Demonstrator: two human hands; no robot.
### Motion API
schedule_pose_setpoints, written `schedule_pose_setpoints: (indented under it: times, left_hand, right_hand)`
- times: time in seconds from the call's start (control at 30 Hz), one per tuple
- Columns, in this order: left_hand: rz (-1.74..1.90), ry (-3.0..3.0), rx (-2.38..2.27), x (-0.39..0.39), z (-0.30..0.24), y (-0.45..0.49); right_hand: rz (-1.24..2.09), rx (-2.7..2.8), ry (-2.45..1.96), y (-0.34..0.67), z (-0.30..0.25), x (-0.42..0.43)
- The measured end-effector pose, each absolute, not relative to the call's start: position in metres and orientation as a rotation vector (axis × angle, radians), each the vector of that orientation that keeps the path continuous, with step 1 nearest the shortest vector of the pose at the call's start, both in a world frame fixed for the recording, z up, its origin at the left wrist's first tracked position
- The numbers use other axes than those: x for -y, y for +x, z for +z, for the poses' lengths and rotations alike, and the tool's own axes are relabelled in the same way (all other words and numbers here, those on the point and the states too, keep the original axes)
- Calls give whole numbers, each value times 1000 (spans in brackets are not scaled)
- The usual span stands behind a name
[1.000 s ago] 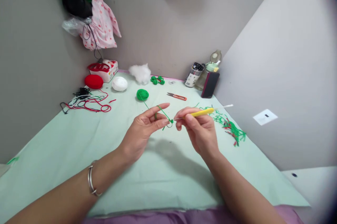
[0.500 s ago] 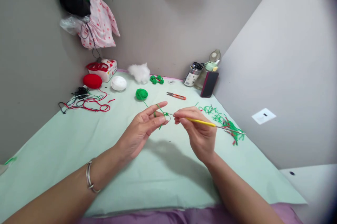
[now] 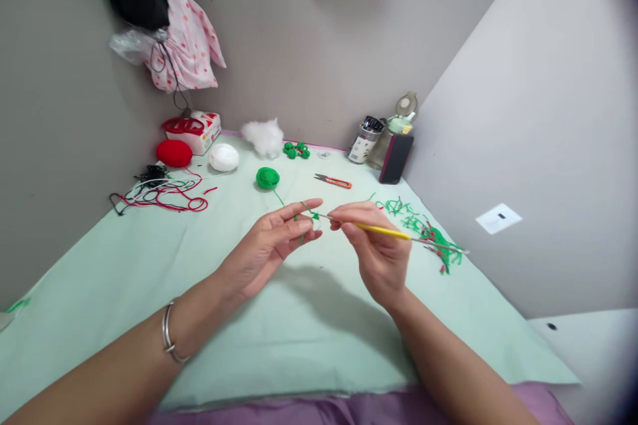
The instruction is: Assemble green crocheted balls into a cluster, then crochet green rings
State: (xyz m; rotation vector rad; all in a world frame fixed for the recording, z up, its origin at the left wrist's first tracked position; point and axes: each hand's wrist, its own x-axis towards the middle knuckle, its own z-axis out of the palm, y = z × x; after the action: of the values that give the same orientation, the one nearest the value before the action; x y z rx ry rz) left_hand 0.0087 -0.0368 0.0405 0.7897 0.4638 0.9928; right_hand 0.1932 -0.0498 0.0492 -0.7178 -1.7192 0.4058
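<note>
Green yarn (image 3: 301,239) is pinched between the thumb and fingers of my left hand (image 3: 272,239), and a strand crosses the raised index finger. From there the strand runs back to a small green yarn ball (image 3: 268,177) on the table. My right hand (image 3: 376,245) grips a crochet hook with a yellow handle (image 3: 381,231), held like a pen. Its thin metal tip meets a small knot of green stitches (image 3: 316,216) between the two hands. The exact loops on the tip are too small to make out.
Orange thread snips (image 3: 333,181) lie beyond my hands. White stuffing (image 3: 263,138), a white yarn ball (image 3: 224,157) and a red one (image 3: 174,153) stand farther back. Green yarn scraps (image 3: 438,245) lie at right, near a propped phone (image 3: 397,159) and a pen holder (image 3: 365,142).
My left thumb and fingers have shifted on the green yarn, the index finger now lower and stretched farther right. The hook's tip stays at the stitches; my right hand has barely moved.
</note>
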Motion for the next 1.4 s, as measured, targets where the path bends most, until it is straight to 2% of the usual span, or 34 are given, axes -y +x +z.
schedule_pose_setpoints:
  times: [0.27,0.53,1.13,1.4]
  left_hand:
    - [999,817,-459,33,45,4]
    - [1013,880,-449,36,44,5]
    - [1001,915,-464,34,42,6]
    - [1026,1038,-636,42,37,15]
  right_hand:
    - [892,1455,-688,201,47,40]
    - [1050,1329,-698,195,50,41]
    - [1221,1250,-691,202,51,35]
    - [890,1579,-675,193,47,44]
